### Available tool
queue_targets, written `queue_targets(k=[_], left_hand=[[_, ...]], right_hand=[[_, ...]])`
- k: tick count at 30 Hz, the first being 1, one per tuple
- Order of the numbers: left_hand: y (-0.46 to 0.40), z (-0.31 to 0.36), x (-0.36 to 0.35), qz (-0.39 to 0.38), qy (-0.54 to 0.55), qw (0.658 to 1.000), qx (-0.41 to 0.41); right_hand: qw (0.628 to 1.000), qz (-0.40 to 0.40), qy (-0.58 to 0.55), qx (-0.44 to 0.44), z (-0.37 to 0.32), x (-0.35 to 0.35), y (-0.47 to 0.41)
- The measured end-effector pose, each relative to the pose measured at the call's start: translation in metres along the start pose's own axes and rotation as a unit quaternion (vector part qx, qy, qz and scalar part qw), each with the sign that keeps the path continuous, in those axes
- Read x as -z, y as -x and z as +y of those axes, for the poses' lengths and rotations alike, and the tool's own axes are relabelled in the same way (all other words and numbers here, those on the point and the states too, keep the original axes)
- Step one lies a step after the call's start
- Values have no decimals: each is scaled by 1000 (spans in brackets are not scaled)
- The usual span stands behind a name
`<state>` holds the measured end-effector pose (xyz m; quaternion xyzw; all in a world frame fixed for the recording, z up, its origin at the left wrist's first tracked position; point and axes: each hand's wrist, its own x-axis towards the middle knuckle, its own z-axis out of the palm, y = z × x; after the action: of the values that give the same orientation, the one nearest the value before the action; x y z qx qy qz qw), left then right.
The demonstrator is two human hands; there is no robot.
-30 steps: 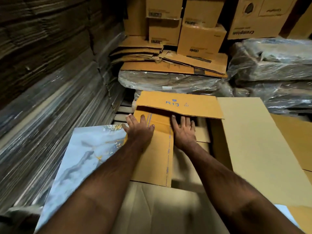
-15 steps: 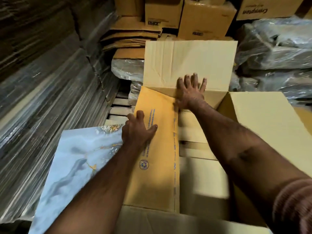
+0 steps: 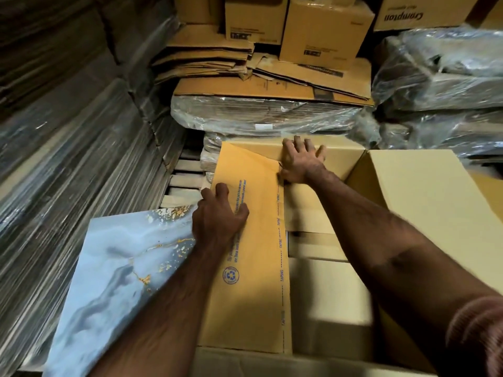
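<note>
An open brown cardboard box (image 3: 362, 170) lies in front of me with smaller cartons (image 3: 326, 300) inside. My left hand (image 3: 217, 216) presses on the left flap (image 3: 255, 281), which has blue print and lies folded over the box; its fingers bend over the flap's left edge. My right hand (image 3: 299, 161) lies with spread fingers on the far flap (image 3: 340, 155), which is pushed low over the box. The right flap (image 3: 424, 213) stands open. The near flap (image 3: 272, 363) sticks out toward me.
A blue-grey marbled panel (image 3: 114, 281) leans at the box's left side. Plastic-wrapped stacks of flat cardboard (image 3: 68, 172) line the left. Behind the box are a wrapped bundle (image 3: 258, 115), flattened cartons (image 3: 272, 77), stacked boxes (image 3: 324, 31) and wrapped packs (image 3: 441, 85) at right.
The far flap, upright half a second ago, has come down over the box under my right hand. My left hand has stayed on the left flap.
</note>
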<state>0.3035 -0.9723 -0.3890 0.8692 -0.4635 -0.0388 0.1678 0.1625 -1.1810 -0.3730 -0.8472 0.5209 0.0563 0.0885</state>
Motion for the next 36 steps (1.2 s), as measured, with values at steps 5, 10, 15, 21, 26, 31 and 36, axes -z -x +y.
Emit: queue_targets(k=[5, 10, 15, 21, 26, 31, 36], left_hand=[[2, 0, 6, 1, 40, 999, 17], [14, -4, 11, 32, 193, 980, 44], [60, -9, 22, 59, 221, 962, 148], [105, -18, 34, 32, 263, 954, 144], [114, -5, 66, -93, 264, 947, 160], [113, 34, 146, -228, 260, 938, 19], [105, 38, 213, -196, -33, 978, -57]], right_hand=[[978, 95, -185, -9, -14, -54, 93], [912, 98, -391, -76, -31, -82, 184], [796, 41, -586, -146, -33, -94, 236], [691, -14, -711, -128, -38, -72, 276], [537, -40, -842, -35, -51, -57, 287], [568, -129, -811, 53, -100, -25, 296], [607, -126, -782, 67, -135, -23, 301]])
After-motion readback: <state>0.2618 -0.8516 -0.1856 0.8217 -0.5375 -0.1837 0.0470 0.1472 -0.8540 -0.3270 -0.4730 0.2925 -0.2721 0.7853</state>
